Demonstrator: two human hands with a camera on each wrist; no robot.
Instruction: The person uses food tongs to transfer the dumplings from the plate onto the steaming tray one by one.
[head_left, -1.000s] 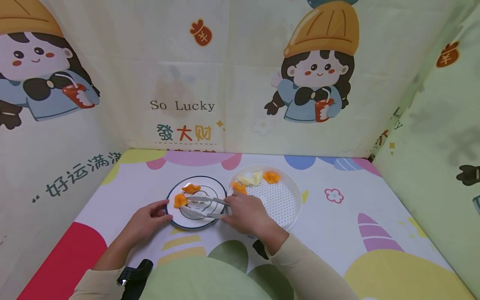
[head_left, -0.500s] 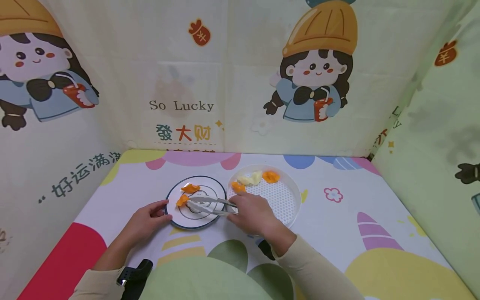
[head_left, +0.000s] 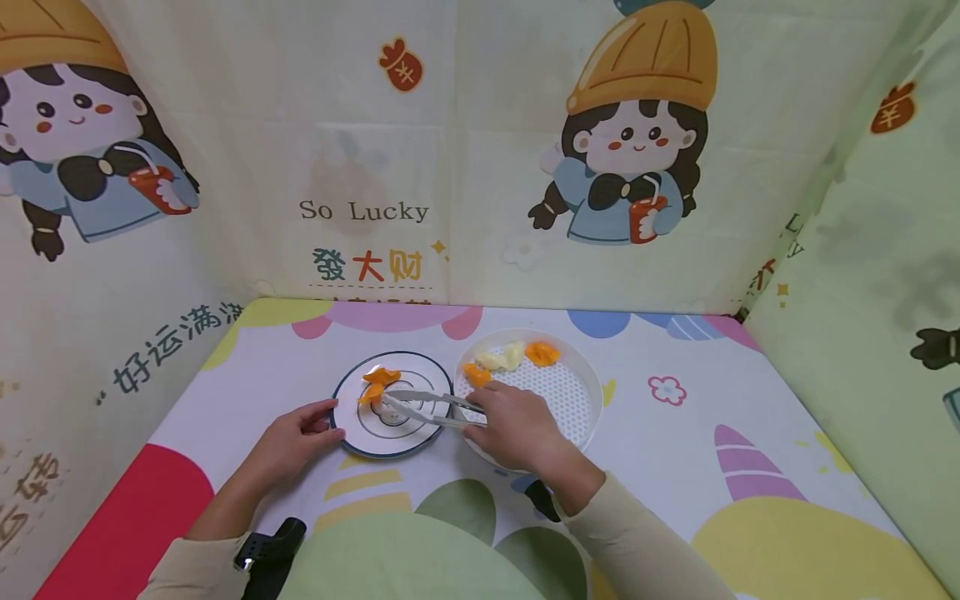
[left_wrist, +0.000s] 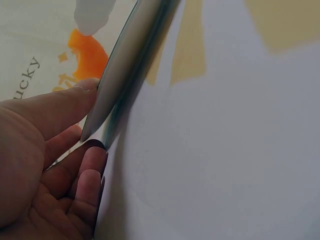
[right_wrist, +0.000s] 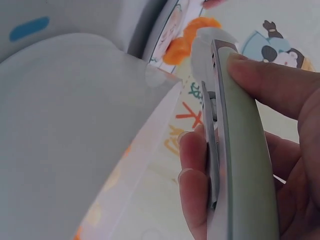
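Note:
My left hand (head_left: 292, 437) pinches the left rim of a white, blue-edged plate (head_left: 367, 437); in the left wrist view the thumb lies over the edge of the plate (left_wrist: 127, 55), fingers curled at its underside. The right hand (head_left: 521, 425) grips tongs (head_left: 420, 396), with pale green handles in the right wrist view (right_wrist: 250, 150). Their spread tips reach over the plate, right at a soft orange piece (head_left: 371, 393). Just behind it lies a second orange piece (head_left: 382, 376). What food these pieces are, I cannot tell.
Right of the plate, rim to rim, stands a round white tray (head_left: 555, 408) with a dotted base. At its back lie pale cream pieces (head_left: 502, 357) and two orange pieces, one right (head_left: 542, 354), one left (head_left: 476, 375). A printed cloth wall (head_left: 480, 275) rises behind.
The right hand and tongs have drawn back to the right. The nearer orange piece has shifted right and back, up against the other one. My left hand stays at the rim.

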